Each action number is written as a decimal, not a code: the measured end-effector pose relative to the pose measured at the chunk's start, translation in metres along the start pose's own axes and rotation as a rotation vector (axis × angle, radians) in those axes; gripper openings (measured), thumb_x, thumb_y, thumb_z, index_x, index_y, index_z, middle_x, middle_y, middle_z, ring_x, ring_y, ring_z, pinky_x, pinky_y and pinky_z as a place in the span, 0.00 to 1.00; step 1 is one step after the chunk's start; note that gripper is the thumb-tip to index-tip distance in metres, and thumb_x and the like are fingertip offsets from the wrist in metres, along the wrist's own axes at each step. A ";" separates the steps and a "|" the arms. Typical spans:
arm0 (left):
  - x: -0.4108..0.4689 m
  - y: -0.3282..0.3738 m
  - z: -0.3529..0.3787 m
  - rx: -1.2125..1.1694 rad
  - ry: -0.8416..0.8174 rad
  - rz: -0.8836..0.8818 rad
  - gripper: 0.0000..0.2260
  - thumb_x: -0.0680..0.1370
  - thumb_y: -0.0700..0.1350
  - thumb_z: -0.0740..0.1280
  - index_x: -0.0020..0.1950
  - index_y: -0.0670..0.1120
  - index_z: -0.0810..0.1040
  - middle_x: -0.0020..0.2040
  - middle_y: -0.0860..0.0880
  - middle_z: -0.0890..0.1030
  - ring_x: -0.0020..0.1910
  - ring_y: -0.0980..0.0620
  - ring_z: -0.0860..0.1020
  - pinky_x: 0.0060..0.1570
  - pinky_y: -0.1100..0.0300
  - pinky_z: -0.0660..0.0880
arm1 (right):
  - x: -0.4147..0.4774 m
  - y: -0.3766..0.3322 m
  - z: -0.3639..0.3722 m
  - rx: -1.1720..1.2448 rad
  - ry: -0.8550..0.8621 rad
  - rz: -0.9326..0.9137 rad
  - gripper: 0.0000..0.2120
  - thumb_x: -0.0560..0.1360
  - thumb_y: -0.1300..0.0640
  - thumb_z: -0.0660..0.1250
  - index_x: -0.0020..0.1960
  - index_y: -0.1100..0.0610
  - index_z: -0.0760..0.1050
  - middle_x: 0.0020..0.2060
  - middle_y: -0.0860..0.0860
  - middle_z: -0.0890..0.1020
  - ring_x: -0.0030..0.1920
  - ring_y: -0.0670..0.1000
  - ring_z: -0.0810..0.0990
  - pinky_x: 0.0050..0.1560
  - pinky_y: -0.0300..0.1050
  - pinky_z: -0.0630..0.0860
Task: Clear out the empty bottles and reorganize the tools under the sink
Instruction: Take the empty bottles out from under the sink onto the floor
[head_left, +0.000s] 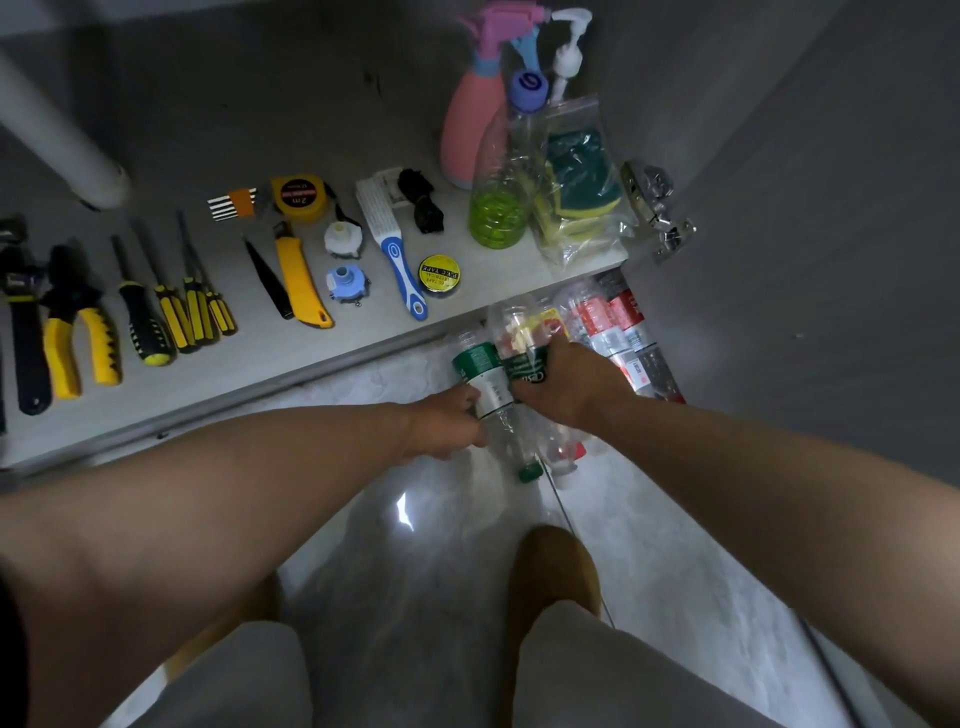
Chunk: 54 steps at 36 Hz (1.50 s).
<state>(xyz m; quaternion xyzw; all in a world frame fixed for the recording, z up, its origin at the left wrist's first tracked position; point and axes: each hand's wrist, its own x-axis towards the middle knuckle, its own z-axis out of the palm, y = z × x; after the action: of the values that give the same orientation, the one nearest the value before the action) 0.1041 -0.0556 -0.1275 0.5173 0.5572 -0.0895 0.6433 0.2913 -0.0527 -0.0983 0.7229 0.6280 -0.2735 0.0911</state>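
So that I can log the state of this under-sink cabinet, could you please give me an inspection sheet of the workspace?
Surface: grey cabinet floor, dim; glossy floor in front.
Job's things: tools in a row, with wrench, pliers, screwdrivers, utility knife and tape measure; red-label bottles lying by the cabinet edge.
Clutter: pink spray bottle, bottle with green liquid and bag of sponges at the back right.
Grippers: left hand grips a green-label bottle; right hand grips a bundle of clear bottles.
Cables: nothing seen for certain; a black bundle may be cord.
Surroundings: white pipe at left, door hinge at right.
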 end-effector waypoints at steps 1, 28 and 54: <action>0.000 0.000 -0.001 0.005 -0.003 -0.001 0.26 0.78 0.43 0.69 0.74 0.53 0.65 0.67 0.50 0.73 0.59 0.52 0.75 0.62 0.51 0.77 | 0.002 -0.004 0.002 0.003 0.003 0.007 0.36 0.74 0.35 0.67 0.71 0.58 0.64 0.54 0.55 0.81 0.52 0.56 0.81 0.48 0.48 0.79; -0.003 0.002 -0.004 0.238 0.015 0.096 0.26 0.79 0.41 0.67 0.76 0.46 0.64 0.62 0.48 0.73 0.57 0.53 0.71 0.60 0.57 0.73 | -0.008 -0.008 0.016 -0.090 0.214 -0.127 0.28 0.77 0.39 0.65 0.66 0.56 0.61 0.63 0.58 0.72 0.59 0.60 0.75 0.47 0.55 0.79; -0.008 -0.013 -0.012 0.396 0.051 0.121 0.29 0.80 0.42 0.66 0.77 0.44 0.57 0.50 0.48 0.76 0.45 0.52 0.76 0.39 0.59 0.74 | -0.020 -0.008 0.016 -0.081 0.110 -0.109 0.46 0.73 0.39 0.72 0.78 0.56 0.49 0.72 0.58 0.70 0.59 0.59 0.80 0.52 0.56 0.82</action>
<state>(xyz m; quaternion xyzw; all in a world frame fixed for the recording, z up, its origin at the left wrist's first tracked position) 0.0850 -0.0563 -0.1263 0.6682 0.5128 -0.1454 0.5191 0.2780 -0.0760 -0.0992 0.6973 0.6809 -0.2125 0.0707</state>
